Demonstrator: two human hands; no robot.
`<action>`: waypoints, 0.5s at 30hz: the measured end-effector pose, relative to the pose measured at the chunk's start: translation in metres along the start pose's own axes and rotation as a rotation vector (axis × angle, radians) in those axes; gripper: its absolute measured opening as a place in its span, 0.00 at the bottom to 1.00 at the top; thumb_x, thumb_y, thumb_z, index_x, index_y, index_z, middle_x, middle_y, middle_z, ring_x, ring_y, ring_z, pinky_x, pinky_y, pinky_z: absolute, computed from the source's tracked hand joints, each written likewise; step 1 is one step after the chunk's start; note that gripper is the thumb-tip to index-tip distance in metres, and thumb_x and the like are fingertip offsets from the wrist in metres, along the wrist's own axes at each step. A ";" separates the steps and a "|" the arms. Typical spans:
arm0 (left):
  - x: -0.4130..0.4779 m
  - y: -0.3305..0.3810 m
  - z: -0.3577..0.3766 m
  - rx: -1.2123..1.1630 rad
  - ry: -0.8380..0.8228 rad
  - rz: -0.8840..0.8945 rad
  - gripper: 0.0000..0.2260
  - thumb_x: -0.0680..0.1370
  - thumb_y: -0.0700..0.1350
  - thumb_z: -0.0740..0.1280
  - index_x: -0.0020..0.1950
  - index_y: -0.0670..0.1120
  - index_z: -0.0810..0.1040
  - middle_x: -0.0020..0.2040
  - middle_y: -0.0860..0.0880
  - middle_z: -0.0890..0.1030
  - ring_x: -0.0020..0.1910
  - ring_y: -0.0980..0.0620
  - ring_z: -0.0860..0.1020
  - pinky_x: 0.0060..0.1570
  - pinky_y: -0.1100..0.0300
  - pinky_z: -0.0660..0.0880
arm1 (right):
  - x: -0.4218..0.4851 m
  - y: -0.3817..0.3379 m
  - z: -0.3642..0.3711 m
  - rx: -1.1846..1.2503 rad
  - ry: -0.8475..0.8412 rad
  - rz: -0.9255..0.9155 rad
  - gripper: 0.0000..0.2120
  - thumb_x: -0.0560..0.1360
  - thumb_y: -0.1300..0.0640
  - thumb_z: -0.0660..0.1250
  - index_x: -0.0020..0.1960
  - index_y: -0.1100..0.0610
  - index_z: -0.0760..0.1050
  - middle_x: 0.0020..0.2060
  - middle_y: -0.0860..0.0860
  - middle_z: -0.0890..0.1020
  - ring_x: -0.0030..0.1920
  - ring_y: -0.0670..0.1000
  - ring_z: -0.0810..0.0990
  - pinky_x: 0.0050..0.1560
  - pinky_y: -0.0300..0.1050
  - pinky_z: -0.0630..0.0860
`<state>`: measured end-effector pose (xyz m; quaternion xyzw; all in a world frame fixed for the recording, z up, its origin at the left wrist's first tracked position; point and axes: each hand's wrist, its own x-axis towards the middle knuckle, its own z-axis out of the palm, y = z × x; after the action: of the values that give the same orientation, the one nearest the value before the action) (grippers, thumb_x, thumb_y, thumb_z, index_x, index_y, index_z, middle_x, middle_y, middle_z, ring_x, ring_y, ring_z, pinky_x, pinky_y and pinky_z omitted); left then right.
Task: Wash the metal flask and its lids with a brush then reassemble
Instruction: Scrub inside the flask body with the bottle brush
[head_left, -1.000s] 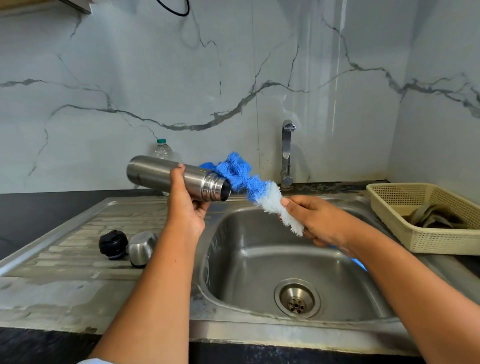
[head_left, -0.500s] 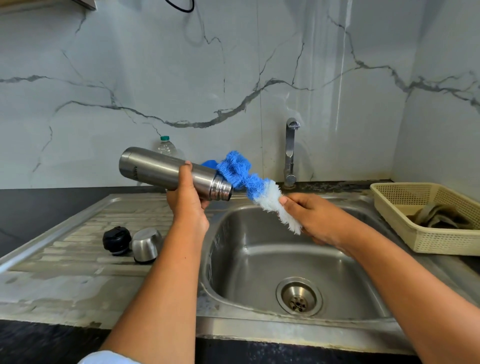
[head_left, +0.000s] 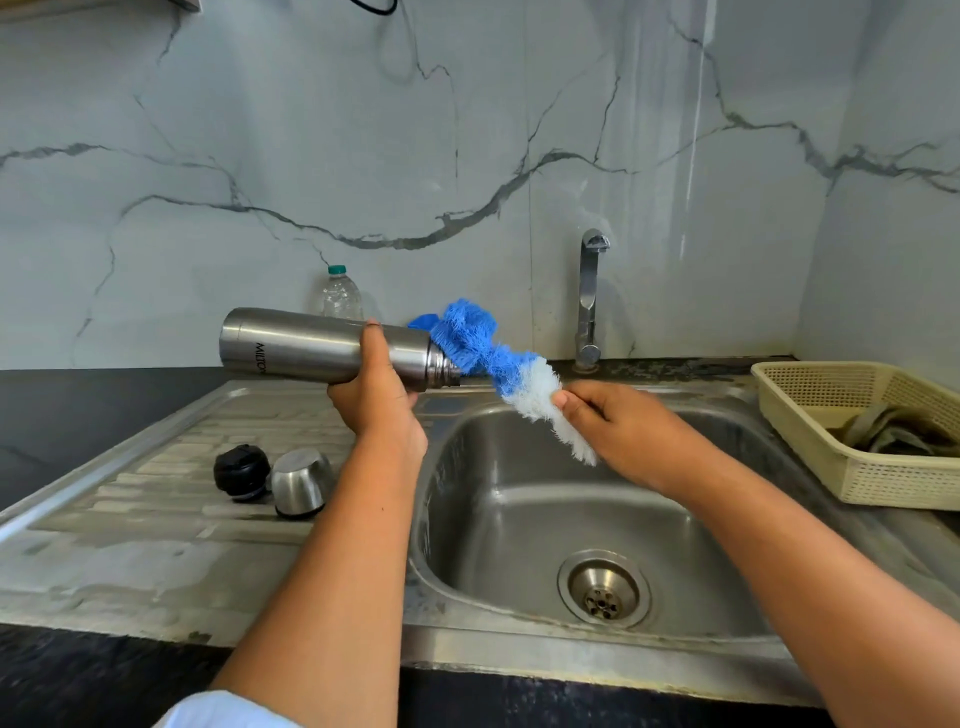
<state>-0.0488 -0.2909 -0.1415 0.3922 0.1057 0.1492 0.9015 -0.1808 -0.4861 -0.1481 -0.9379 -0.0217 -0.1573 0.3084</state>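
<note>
Head view: over the left rim of the stainless steel sink basin (head_left: 519, 519), the left hand (head_left: 376, 400) grips the cylindrical brushed-steel flask (head_left: 322, 345), neck toward the basin. The right hand (head_left: 618, 431) pinches the white end of the blue-and-white bristle brush (head_left: 498, 358), its blue tip bunched at the flask's mouth. The step seems to be feeding the brush in; next it needs aligning with the neck. The round black stopper (head_left: 241, 472) and steel cup lid (head_left: 301, 483) lie left of the basin. The brush handle is hidden; whether bristles are inside is unclear.

Head-worn view, forward and down, close over sink (head_left: 519, 525)
</note>
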 end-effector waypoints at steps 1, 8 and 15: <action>0.000 -0.001 0.001 0.003 -0.002 -0.007 0.23 0.74 0.54 0.77 0.63 0.46 0.73 0.57 0.49 0.83 0.50 0.52 0.85 0.44 0.53 0.85 | 0.002 -0.002 0.001 -0.015 0.012 -0.001 0.15 0.84 0.40 0.54 0.47 0.43 0.74 0.38 0.45 0.80 0.39 0.45 0.77 0.39 0.42 0.71; 0.006 0.001 0.000 -0.017 0.033 -0.013 0.26 0.71 0.58 0.78 0.62 0.47 0.76 0.58 0.50 0.83 0.53 0.51 0.84 0.50 0.49 0.85 | -0.002 -0.002 0.008 -0.054 0.038 -0.033 0.16 0.85 0.40 0.53 0.50 0.46 0.75 0.39 0.48 0.81 0.41 0.47 0.79 0.42 0.46 0.75; 0.003 0.012 -0.001 -0.123 0.011 -0.075 0.25 0.74 0.57 0.77 0.66 0.47 0.75 0.59 0.49 0.83 0.53 0.53 0.85 0.49 0.54 0.85 | -0.003 0.001 0.010 -0.044 0.075 -0.028 0.17 0.85 0.40 0.53 0.54 0.49 0.75 0.40 0.48 0.81 0.42 0.48 0.79 0.46 0.50 0.77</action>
<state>-0.0482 -0.2810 -0.1334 0.3310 0.1157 0.1238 0.9283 -0.1802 -0.4811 -0.1573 -0.9375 -0.0196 -0.1973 0.2860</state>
